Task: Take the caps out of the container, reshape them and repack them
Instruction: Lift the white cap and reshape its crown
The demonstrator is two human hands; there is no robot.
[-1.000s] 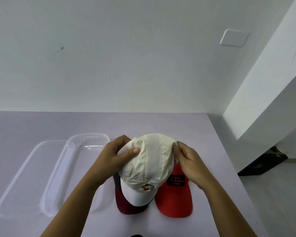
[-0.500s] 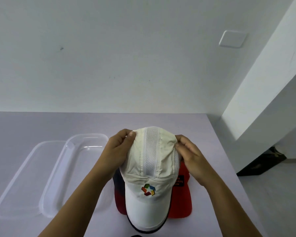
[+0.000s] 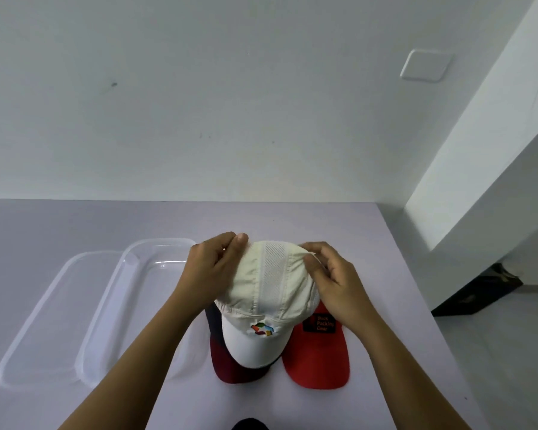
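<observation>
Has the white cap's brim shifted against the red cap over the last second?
Yes. The white cap came toward the camera, brim hiding the red cap's label, then drew back; the label shows again.

Single head view, looking forward-down, close over table, wall behind.

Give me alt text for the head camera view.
Both hands, left hand and right hand, grip the crown of a white cap over a dark red cap and a red cap; a clear container sits left.
</observation>
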